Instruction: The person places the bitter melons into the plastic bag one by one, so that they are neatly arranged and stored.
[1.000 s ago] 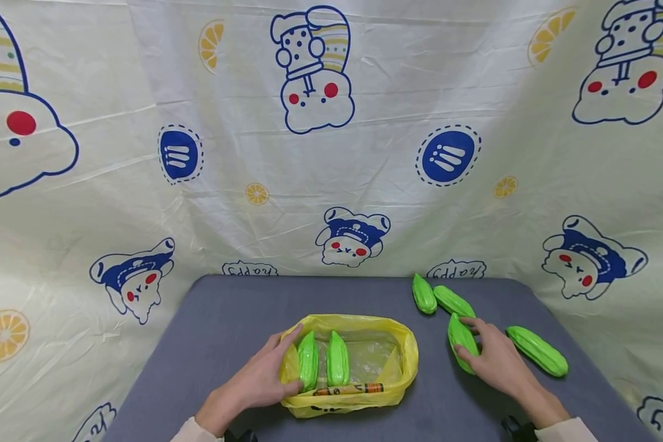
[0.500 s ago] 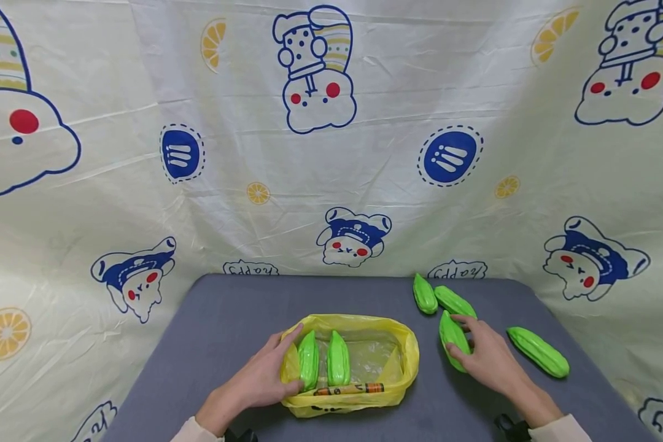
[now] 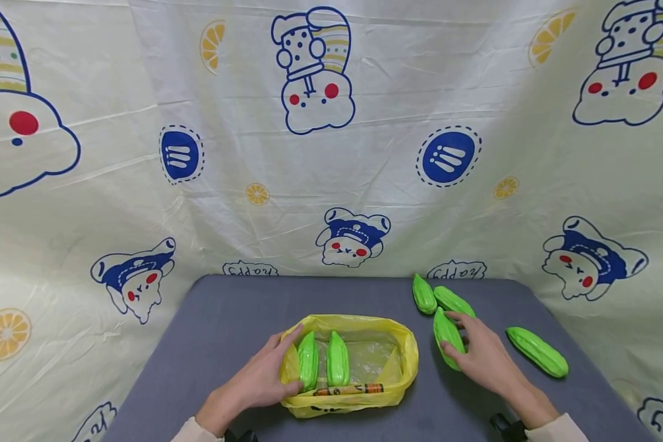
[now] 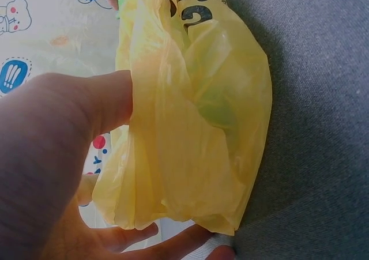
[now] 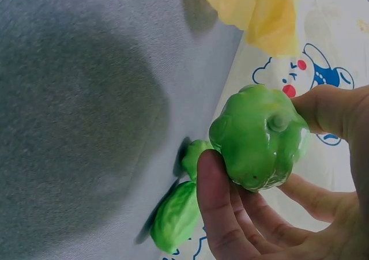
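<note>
Held in my right hand (image 3: 485, 355) is a glossy green bitter melon (image 3: 446, 334), right of the yellow plastic bag. The right wrist view shows its lumpy end (image 5: 253, 136) between thumb and fingers, raised above the table. My left hand (image 3: 259, 376) grips the left side of the yellow plastic bag (image 3: 410, 362), thumb over the rim and fingers around the side. The bag's mouth is spread wide. Two bitter melons lie side by side in its left half, one at the left wall (image 3: 308, 362) and one nearer the middle (image 3: 338, 361).
Two more bitter melons lie at the table's back right, one pointing back (image 3: 423, 296) and one slanting (image 3: 454, 301). Another bitter melon (image 3: 537, 351) lies right of my right hand. Behind the grey table (image 3: 237, 313) hangs a printed white sheet (image 3: 398, 221).
My right hand has moved left with the bitter melon, lifting it slightly and bringing it closer to the bag. The left hand and the bag have stayed in place.
</note>
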A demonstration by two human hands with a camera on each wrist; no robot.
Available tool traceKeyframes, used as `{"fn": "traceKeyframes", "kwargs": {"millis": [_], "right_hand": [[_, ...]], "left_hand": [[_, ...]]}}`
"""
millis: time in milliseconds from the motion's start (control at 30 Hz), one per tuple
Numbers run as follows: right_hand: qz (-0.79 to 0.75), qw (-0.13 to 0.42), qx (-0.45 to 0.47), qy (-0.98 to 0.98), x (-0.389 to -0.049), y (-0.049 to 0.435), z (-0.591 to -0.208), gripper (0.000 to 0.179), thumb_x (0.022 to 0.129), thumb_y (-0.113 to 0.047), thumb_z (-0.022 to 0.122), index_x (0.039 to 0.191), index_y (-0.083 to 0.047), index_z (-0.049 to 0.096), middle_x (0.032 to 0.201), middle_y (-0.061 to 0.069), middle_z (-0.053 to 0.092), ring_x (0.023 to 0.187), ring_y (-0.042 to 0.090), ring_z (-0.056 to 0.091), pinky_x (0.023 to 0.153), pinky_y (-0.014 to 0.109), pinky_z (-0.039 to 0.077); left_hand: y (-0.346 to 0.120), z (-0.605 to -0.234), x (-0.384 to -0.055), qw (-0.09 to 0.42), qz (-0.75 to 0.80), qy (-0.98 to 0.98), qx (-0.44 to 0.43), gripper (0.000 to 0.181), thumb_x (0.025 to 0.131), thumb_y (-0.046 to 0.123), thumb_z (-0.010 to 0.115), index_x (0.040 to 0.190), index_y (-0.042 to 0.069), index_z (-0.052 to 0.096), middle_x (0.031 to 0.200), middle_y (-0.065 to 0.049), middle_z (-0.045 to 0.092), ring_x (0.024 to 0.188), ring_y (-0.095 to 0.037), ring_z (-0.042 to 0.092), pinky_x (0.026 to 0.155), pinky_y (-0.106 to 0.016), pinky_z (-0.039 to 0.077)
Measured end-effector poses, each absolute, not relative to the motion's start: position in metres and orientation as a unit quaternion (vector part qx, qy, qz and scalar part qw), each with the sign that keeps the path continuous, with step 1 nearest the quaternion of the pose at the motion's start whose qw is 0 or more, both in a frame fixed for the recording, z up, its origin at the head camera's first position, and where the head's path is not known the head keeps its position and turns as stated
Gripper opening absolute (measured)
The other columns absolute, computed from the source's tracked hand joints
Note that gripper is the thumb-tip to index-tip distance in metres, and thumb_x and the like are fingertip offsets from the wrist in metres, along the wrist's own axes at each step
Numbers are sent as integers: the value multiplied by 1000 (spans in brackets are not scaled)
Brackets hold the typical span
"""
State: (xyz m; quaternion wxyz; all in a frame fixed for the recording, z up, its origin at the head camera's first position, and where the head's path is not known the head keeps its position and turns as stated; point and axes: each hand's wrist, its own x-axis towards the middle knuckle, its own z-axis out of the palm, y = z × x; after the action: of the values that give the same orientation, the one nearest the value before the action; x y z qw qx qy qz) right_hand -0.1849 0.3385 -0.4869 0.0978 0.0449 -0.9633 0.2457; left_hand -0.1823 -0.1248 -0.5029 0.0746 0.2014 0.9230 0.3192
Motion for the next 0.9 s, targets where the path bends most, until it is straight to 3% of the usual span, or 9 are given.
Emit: {"fn": "traceKeyframes", "kwargs": {"millis": [900], "right_hand": [[260,107,83,-956,-183,307,-470,73,105,-25,87,168,-1,56,147,27,71,110,34,80,86,55,67]], "left_hand": [[-128,-505,-183,79,323,921,204,113,93,36,93,187,24,32,177,-28,46,148,-50,64,110,-74,58]]}}
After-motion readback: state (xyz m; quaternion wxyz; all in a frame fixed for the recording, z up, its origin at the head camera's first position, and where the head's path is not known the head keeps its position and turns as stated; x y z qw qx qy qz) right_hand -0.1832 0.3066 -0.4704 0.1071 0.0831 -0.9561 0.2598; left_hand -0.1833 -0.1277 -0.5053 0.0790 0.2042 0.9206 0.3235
